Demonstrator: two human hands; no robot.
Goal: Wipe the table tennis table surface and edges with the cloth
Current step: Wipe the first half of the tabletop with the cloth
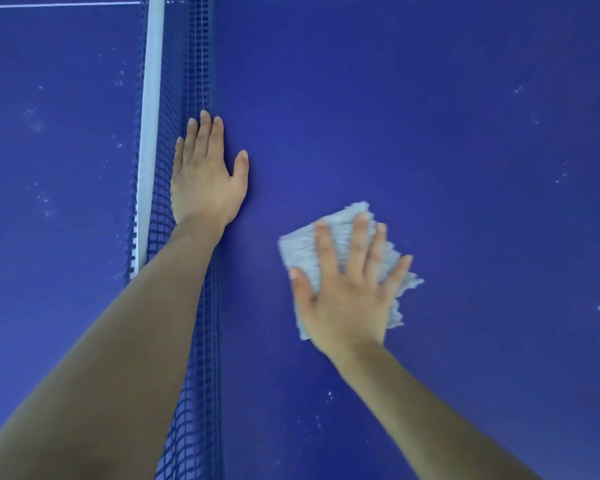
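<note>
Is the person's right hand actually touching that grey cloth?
Touching. The head view shows the right hand pressed flat on the cloth, fingers spread over it, on the table.

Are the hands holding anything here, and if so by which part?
Nothing is gripped. The right hand presses flat, fingers spread, on the middle of the cloth; the left hand lies open along the net.

On my feed the blue table (pixel 465 98) fills the view, dotted with pale specks. I see its dark mesh net (pixel 194 64) with a white top band (pixel 152 81), thin white lines (pixel 59 5) at the far edge, and soft, even light
</note>
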